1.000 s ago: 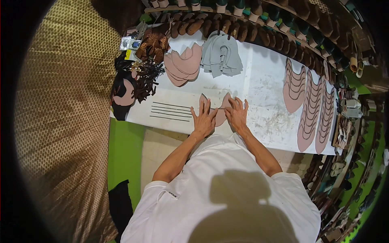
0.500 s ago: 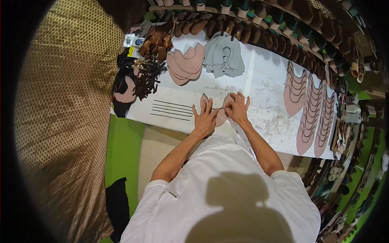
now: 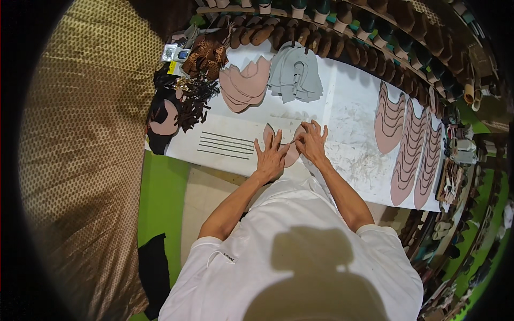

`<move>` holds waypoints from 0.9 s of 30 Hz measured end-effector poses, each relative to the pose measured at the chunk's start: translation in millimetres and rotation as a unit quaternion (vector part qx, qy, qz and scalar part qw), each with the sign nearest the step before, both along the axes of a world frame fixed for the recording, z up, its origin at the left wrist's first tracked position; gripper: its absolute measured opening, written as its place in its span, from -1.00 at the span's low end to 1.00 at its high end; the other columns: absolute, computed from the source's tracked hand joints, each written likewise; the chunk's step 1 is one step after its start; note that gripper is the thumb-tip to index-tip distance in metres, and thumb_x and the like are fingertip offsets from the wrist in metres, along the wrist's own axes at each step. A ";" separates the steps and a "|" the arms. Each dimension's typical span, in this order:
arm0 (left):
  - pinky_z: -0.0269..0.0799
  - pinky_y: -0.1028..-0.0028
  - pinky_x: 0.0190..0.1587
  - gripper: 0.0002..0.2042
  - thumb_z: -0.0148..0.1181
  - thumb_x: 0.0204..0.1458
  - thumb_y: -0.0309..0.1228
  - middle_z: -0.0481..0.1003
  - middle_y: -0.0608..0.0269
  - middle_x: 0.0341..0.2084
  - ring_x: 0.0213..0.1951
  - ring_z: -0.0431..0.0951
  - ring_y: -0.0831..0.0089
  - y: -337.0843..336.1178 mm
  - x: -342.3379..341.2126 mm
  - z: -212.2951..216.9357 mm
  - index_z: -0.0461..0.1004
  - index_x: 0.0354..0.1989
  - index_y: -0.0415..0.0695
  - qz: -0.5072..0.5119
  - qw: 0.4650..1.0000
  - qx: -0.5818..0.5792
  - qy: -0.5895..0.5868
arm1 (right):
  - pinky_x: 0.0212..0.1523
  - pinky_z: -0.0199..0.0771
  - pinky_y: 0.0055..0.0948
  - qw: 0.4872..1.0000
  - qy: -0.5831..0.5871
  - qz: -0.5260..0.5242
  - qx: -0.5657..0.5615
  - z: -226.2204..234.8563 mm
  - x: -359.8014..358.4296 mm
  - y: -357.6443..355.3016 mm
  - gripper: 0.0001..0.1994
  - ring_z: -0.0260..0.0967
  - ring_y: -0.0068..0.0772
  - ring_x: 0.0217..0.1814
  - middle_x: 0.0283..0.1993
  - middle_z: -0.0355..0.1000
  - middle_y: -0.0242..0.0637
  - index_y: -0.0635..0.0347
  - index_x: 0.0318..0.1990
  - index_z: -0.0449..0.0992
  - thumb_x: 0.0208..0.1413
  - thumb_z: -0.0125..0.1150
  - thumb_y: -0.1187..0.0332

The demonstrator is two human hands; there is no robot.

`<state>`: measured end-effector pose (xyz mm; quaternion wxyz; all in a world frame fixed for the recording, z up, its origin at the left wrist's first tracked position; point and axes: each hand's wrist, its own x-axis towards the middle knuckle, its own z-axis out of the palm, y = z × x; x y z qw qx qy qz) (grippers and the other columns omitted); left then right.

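A pinkish-brown curved leather piece [image 3: 269, 134] lies on the white worktable [image 3: 348, 107] right in front of me. My left hand [image 3: 271, 158] lies flat on it, fingers spread, pressing it down. My right hand [image 3: 312, 142] rests on the piece's right side, fingers apart and bent at its upper edge. Whether a thin strip runs under the fingers I cannot tell. Several dark thin strips [image 3: 225, 145] lie in parallel rows just left of my left hand.
A stack of pink leather pieces [image 3: 243, 85] and a stack of grey pieces [image 3: 294, 77] sit at the back. Rows of overlapping pink pieces [image 3: 409, 147] fill the table's right part. Dark scraps [image 3: 184, 99] heap at the left end. Shoe lasts [image 3: 375, 45] line the rear shelf.
Both hands stay on the leather piece. My right hand has shifted slightly up and right along its edge, while the left keeps pressing it flat.
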<state>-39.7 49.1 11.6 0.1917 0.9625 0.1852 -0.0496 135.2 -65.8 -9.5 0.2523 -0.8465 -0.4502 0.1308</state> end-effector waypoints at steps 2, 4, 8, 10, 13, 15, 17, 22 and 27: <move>-0.29 -0.59 0.33 -0.51 0.23 0.12 -0.37 -0.18 0.10 0.62 0.58 -0.18 -0.07 1.3 0.2 -4.6 0.47 0.28 0.20 -0.009 1.000 0.020 -0.008 | 0.48 -0.44 0.53 1.000 -0.002 0.007 0.003 0.7 1.7 2.0 -0.88 -0.05 0.15 0.58 0.39 0.33 -0.26 0.02 -0.38 0.72 -0.01 0.37 0.25; -0.28 -0.60 0.31 -0.49 0.26 0.10 -0.35 -0.18 0.09 0.62 0.58 -0.17 -0.08 3.1 2.7 -5.2 0.46 0.28 0.24 -0.019 0.999 0.040 -0.016 | 0.48 -0.43 0.53 1.000 -0.005 0.012 0.007 1.0 3.0 4.1 -0.89 -0.05 0.16 0.58 0.39 0.33 -0.26 0.02 -0.37 0.72 -0.01 0.38 0.25; -0.31 -0.60 0.32 -0.55 0.23 0.11 -0.34 -0.16 0.08 0.62 0.58 -0.18 -0.09 1.5 9.3 -4.3 0.52 0.22 0.21 0.001 0.999 0.015 -0.032 | 0.48 -0.42 0.55 1.000 -0.013 0.020 0.005 0.5 3.3 5.1 -0.91 -0.05 0.14 0.58 0.37 0.33 -0.28 0.01 -0.37 0.71 0.00 0.39 0.27; -0.31 -0.60 0.32 -0.56 0.23 0.11 -0.33 -0.15 0.07 0.61 0.58 -0.19 -0.09 -0.3 12.0 -1.1 0.54 0.21 0.20 0.011 0.999 0.004 -0.039 | 0.48 -0.42 0.55 1.000 -0.013 0.021 0.006 1.6 3.2 5.6 -0.91 -0.04 0.14 0.58 0.36 0.33 -0.29 0.02 -0.37 0.71 0.00 0.39 0.27; -0.30 -0.58 0.34 -0.53 0.21 0.12 -0.38 -0.15 0.05 0.61 0.59 -0.18 -0.08 -2.7 12.0 2.3 0.53 0.26 0.16 0.025 0.998 -0.004 -0.055 | 0.51 -0.45 0.48 1.000 -0.002 0.010 0.030 2.0 2.7 6.2 -0.97 0.02 0.14 0.55 0.31 0.39 -0.25 0.03 -0.43 0.67 -0.07 0.39 0.36; -0.27 -0.58 0.33 -0.50 0.22 0.10 -0.38 -0.11 0.05 0.60 0.58 -0.17 -0.08 -2.0 10.5 1.0 0.52 0.28 0.17 0.010 1.000 -0.004 -0.030 | 0.50 -0.45 0.48 0.999 -0.008 0.015 0.033 2.6 3.3 6.9 -0.97 0.02 0.13 0.55 0.30 0.39 -0.26 0.03 -0.42 0.67 -0.04 0.38 0.35; -0.29 -0.59 0.32 -0.52 0.22 0.10 -0.36 -0.12 0.05 0.60 0.58 -0.18 -0.09 -0.9 9.9 -3.5 0.53 0.26 0.19 0.005 0.999 0.011 -0.039 | 0.49 -0.43 0.52 0.999 -0.009 0.028 0.021 3.8 6.4 8.9 -0.95 0.01 0.11 0.57 0.32 0.37 -0.29 0.03 -0.39 0.68 -0.01 0.39 0.33; -0.29 -0.60 0.30 -0.57 0.21 0.10 -0.32 -0.12 0.07 0.61 0.58 -0.19 -0.08 1.5 17.6 -2.6 0.57 0.20 0.19 -0.006 0.998 0.029 -0.050 | 0.49 -0.43 0.51 0.999 -0.019 0.042 0.026 3.5 7.9 11.2 -0.96 0.04 0.07 0.56 0.29 0.40 -0.28 0.05 -0.39 0.68 -0.02 0.37 0.37; -0.26 -0.60 0.29 -0.57 0.22 0.11 -0.32 -0.10 0.09 0.60 0.57 -0.16 -0.07 -0.2 20.7 -3.3 0.58 0.21 0.22 -0.002 0.998 0.037 -0.059 | 0.50 -0.40 0.49 0.999 -0.029 0.042 0.005 6.9 7.0 10.9 -0.94 0.07 0.04 0.54 0.29 0.40 -0.29 0.04 -0.36 0.71 0.01 0.38 0.34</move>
